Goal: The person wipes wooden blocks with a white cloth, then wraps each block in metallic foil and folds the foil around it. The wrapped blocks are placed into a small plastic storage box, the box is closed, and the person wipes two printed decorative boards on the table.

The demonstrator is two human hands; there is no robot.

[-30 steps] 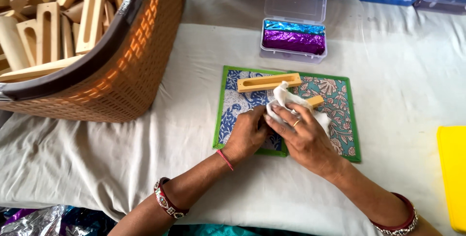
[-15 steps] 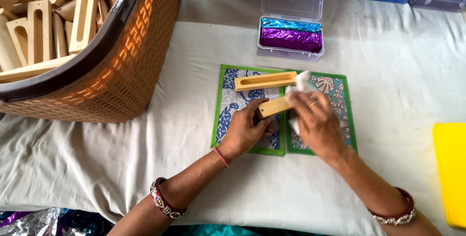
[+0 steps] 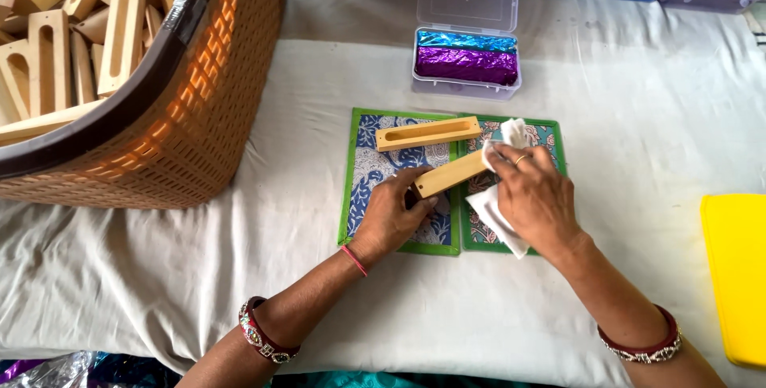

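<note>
**One wooden piece under the cloth, a basketful waiting**

Your orange basket [image 3: 183, 116] holds many slotted wooden pieces, too many to count. One lies on the two patterned mats [image 3: 375, 220]. Your left hand [image 3: 395, 216] fingers grip one wooden block [image 3: 448, 174]; right hand [image 3: 535, 196] fingers press one white cloth [image 3: 499, 216] against it.

A cloth-covered table [image 3: 638, 85] bears a basket [image 3: 199, 116], patterned mat [image 3: 375, 156], and clear box [image 3: 467, 45].
</note>
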